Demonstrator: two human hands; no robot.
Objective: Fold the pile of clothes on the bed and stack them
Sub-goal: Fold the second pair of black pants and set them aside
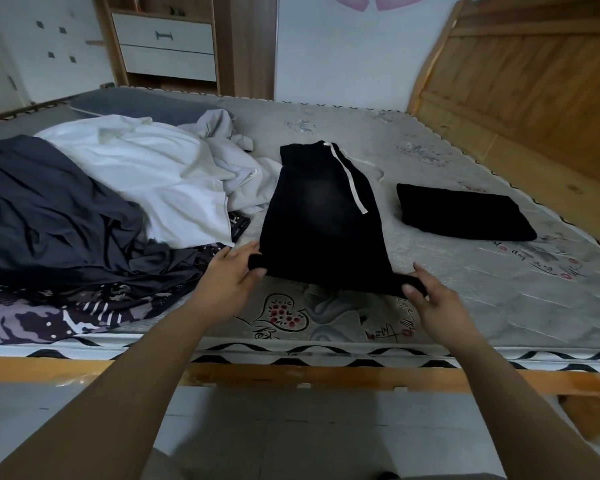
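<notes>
A pair of black trousers (321, 220) with a white drawstring lies on the mattress (465, 278), its waistband at the far end. My left hand (234, 275) pinches the near left corner of it, lifted slightly. My right hand (430, 299) grips the near right corner. To the right lies a folded black garment (461, 211), flat on the bed. On the left sits the unfolded pile: a dark grey garment (49, 209), a white one (153, 171), a light grey one (229, 161) and a patterned dark one (49, 313).
The wooden headboard (520, 81) rises at the right. A wooden bed rail (291, 374) runs along the near edge in front of me. A cabinet with white drawers (167, 43) stands beyond the far side of the bed.
</notes>
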